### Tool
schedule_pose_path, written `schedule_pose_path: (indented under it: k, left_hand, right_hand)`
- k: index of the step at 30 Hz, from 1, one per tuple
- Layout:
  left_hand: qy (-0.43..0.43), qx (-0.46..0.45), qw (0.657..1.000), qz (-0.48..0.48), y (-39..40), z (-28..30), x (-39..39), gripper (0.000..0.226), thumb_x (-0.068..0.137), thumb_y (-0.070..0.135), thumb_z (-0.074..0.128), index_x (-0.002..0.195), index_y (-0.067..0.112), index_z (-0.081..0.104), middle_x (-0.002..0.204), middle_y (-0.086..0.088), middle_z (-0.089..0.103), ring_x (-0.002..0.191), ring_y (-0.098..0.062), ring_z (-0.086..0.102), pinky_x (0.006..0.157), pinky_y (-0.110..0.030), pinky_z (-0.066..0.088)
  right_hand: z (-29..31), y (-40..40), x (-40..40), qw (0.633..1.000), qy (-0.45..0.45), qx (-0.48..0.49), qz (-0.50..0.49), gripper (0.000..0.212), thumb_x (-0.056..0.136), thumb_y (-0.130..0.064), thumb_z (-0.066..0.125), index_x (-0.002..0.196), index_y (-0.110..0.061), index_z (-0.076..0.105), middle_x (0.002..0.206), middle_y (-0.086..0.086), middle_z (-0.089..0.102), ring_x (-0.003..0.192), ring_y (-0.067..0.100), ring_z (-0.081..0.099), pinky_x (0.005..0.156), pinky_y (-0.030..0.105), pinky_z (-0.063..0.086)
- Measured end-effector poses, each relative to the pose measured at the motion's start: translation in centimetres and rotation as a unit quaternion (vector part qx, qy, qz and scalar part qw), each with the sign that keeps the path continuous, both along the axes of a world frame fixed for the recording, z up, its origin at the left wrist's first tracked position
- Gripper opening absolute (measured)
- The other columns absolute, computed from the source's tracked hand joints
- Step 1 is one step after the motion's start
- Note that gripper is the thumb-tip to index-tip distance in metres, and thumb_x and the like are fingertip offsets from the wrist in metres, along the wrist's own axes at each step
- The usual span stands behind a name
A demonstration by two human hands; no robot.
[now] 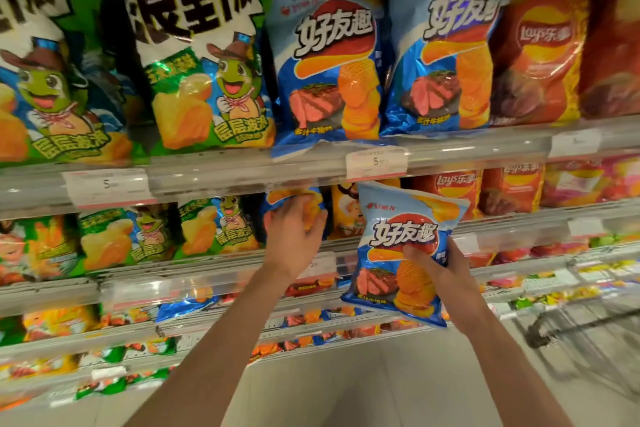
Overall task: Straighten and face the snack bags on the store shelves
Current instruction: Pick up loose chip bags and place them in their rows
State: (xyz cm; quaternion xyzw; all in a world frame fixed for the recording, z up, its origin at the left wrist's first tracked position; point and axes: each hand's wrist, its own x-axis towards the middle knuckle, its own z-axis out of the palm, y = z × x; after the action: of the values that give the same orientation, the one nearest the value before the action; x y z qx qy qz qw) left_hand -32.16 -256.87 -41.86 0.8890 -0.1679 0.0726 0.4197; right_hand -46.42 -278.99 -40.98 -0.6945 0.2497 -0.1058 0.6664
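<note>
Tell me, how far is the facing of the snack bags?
Done: the top shelf's large blue bags and green bags stand upright, fronts outward. In hand: the right hand grips a small blue bag off the shelf; the left hand reaches a shelved bag. Left: seating both; lower shelves look untidy.

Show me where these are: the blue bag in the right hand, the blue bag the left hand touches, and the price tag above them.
held blue bag (403, 234), head view, on its logo
shelf blue bag (277, 206), head view, left edge
price tag (376, 162), head view, centre
</note>
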Motion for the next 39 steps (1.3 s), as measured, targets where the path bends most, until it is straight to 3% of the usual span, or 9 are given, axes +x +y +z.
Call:
schedule_pose_path:
  k: [4, 8, 18, 22, 27, 31, 35, 37, 39]
  left_hand:
    - [0.054, 0.023, 0.998, 0.016, -5.0, 0.8, 1.1, 0.057, 0.097, 0.054, 0.059, 0.139, 0.017, 0.051, 0.112, -0.010, 0.071, 0.093, -0.029, 0.069, 0.077, -0.040, 0.056]
    - [0.104, 0.027, 0.993, 0.045, -7.5, 0.6, 1.5, 0.062, 0.092, 0.062, 0.061, 0.135, 0.017, 0.053, 0.118, -0.013, 0.072, 0.108, -0.039, 0.066, 0.082, -0.042, 0.054]
    - [0.060, -0.076, 0.991, 0.090, -6.9, 1.1, 1.0, 0.059, 0.082, 0.073, 0.063, 0.109, 0.020, 0.068, 0.097, 0.001, 0.075, 0.091, -0.020, 0.070, 0.069, -0.026, 0.043]
    - [0.054, -0.103, 0.989, 0.090, -4.9, 1.5, 0.4, 0.064, 0.077, 0.080, 0.060, 0.109, 0.026, 0.070, 0.097, 0.008, 0.076, 0.090, -0.012, 0.070, 0.078, -0.027, 0.053]
    - [0.056, -0.108, 0.988, 0.092, -0.8, 2.2, -1.2, 0.032, 0.085, 0.063, 0.070, 0.095, 0.033, 0.069, 0.084, 0.012, 0.074, 0.081, -0.005, 0.069, 0.072, -0.026, 0.053]
    - [0.058, -0.117, 0.987, 0.096, 2.7, 2.8, -2.9, 0.028, 0.085, 0.060, 0.065, 0.097, 0.034, 0.068, 0.082, 0.012, 0.073, 0.075, 0.001, 0.067, 0.070, -0.026, 0.053]
    - [0.060, -0.126, 0.983, 0.122, 5.9, 2.8, -3.5, 0.038, 0.085, 0.057, 0.068, 0.110, 0.030, 0.068, 0.091, 0.016, 0.072, 0.083, 0.007, 0.066, 0.073, -0.025, 0.053]
    - [0.059, -0.125, 0.982, 0.131, 7.1, 3.0, -3.7, 0.040, 0.083, 0.058, 0.068, 0.108, 0.026, 0.069, 0.091, 0.016, 0.072, 0.083, 0.011, 0.064, 0.071, -0.022, 0.050]
    - [0.058, -0.122, 0.981, 0.140, 8.1, 3.5, -3.9, 0.035, 0.084, 0.055, 0.069, 0.106, 0.027, 0.068, 0.091, 0.016, 0.070, 0.082, 0.013, 0.062, 0.069, -0.018, 0.046]
  right_hand:
    - [-0.2, -2.8, -0.5, 1.000, 0.008, -0.004, 0.000, 0.064, 0.071, -0.046, 0.088, 0.127, -0.032, 0.062, 0.115, -0.007, 0.075, 0.109, 0.018, 0.070, 0.099, 0.048, 0.055]
    - [-0.4, -4.7, -1.2, 1.000, 0.007, 0.006, -0.022, 0.053, 0.077, -0.037, 0.084, 0.125, -0.029, 0.062, 0.114, -0.003, 0.075, 0.107, 0.021, 0.071, 0.095, 0.046, 0.057]
    - [-0.5, -5.9, -1.8, 0.999, 0.015, 0.021, -0.031, 0.026, 0.085, -0.029, 0.079, 0.105, -0.036, 0.064, 0.102, -0.009, 0.076, 0.097, 0.018, 0.073, 0.083, 0.039, 0.060]
    - [-0.5, -6.0, -1.4, 0.999, 0.014, 0.028, -0.031, 0.040, 0.082, -0.035, 0.081, 0.118, -0.032, 0.065, 0.110, -0.003, 0.077, 0.102, 0.023, 0.073, 0.095, 0.051, 0.058]
    - [-0.7, -5.5, -0.6, 0.999, 0.008, 0.030, -0.015, 0.053, 0.078, -0.041, 0.082, 0.126, -0.029, 0.063, 0.114, -0.001, 0.076, 0.102, 0.024, 0.073, 0.094, 0.052, 0.058]
    - [-0.1, -4.1, 1.0, 1.000, 0.010, 0.022, 0.017, 0.070, 0.065, -0.062, 0.084, 0.126, -0.036, 0.062, 0.116, -0.009, 0.074, 0.110, 0.019, 0.069, 0.102, 0.049, 0.054]
    - [0.8, -2.3, 4.2, 0.999, 0.002, -0.001, 0.046, 0.045, 0.077, -0.054, 0.081, 0.115, -0.041, 0.061, 0.113, -0.016, 0.072, 0.109, 0.013, 0.066, 0.105, 0.044, 0.050]
    - [1.3, -1.4, 6.0, 0.998, -0.003, -0.032, 0.052, 0.048, 0.079, -0.054, 0.079, 0.120, -0.037, 0.062, 0.112, -0.014, 0.072, 0.106, 0.012, 0.067, 0.103, 0.045, 0.053]
    - [1.4, -0.8, 7.8, 0.996, -0.011, -0.069, 0.055, 0.068, 0.073, -0.065, 0.078, 0.128, -0.028, 0.060, 0.115, -0.010, 0.072, 0.106, 0.015, 0.068, 0.101, 0.047, 0.054]
